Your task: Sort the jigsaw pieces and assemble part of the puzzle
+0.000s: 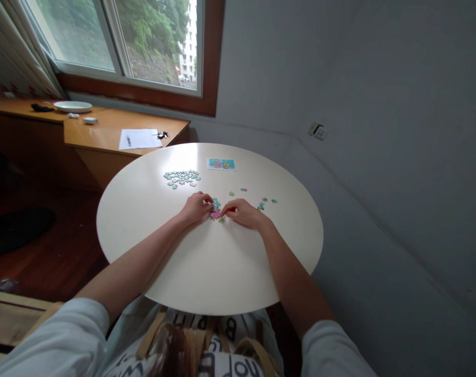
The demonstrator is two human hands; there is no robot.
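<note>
Between my hands, on the white round table point(214, 277), lies a small cluster of joined jigsaw puzzle pieces point(216, 213), pink below and teal above. My left hand point(197, 206) rests at the cluster's left side, fingers curled with the tips at its edge. From the right, my right hand point(241, 212) reaches in, its thumb and forefinger pinched together at the cluster's lower right edge. Whatever sits between the fingertips of either hand is too small to make out. A yellowish puzzle piece point(221, 220) shows at the cluster's bottom.
Many loose teal pieces point(182, 178) lie at the back left. A picture card point(221, 164) is at the far side. Stray pieces point(264, 200) lie beyond my right hand. A wooden desk point(100, 133) with paper point(139, 139) and a white plate point(73, 106) stands by the window.
</note>
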